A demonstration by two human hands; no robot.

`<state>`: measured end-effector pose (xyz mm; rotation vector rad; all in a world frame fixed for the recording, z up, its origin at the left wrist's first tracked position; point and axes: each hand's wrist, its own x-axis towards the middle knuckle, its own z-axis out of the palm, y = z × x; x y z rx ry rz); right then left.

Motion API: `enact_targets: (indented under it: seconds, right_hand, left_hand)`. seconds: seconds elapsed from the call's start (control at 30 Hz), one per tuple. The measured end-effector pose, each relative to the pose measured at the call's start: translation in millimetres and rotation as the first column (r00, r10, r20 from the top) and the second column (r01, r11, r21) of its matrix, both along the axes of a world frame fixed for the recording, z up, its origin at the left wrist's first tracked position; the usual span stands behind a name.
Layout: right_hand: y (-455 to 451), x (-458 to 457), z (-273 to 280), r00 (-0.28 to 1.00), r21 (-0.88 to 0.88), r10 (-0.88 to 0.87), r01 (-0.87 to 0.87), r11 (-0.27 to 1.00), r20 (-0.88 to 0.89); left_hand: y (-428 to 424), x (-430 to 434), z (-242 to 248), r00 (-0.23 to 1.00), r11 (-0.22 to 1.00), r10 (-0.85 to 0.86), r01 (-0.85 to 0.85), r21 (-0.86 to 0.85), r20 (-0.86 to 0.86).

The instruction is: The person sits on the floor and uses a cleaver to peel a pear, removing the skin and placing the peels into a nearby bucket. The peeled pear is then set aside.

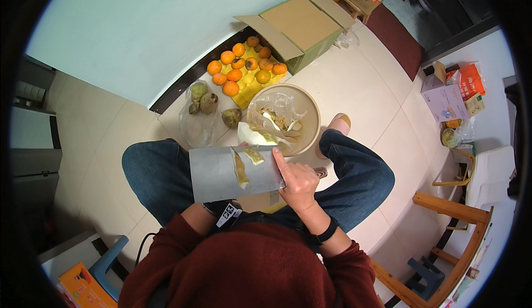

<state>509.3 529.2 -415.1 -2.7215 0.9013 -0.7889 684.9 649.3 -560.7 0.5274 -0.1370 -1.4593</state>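
Note:
A wide-bladed cleaver (220,179) is in my right hand (297,181), with the index finger stretched along its edge. Two strips of brown-green peel (240,169) cling to the blade. Just beyond the blade lies a partly peeled, white-fleshed root vegetable or tuber (251,135), at the near left rim of a beige basin (314,121). The basin holds a clear plastic bag (286,104) with peelings in it. My left hand (244,144) is almost wholly hidden under the blade; only a bit of a finger shows beside the white flesh, so its grip cannot be seen.
Left of the basin are a brown-green tuber (232,118) and several more on a clear bag (195,123). Orange persimmons (231,88) sit on a yellow molded tray (249,90) by the wall. Behind stands an open cardboard box (307,29); a wooden frame (453,208) is at right.

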Motion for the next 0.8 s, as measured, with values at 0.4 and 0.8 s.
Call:
enact_targets:
  seconds: [0.4,0.8]
  right_hand:
    - [-23,-27,7,0.995,0.068,0.095,-0.095,0.993,-0.001]
    - [-34,-28,14,0.992,0.045,0.095,-0.092,0.995,-0.078]
  left_hand:
    - [-33,-14,46,0.954,0.991,-0.12,0.131,0.022,-0.275]
    - [-26,4,16,0.951,0.957,-0.282,0.289,0.037,-0.129]
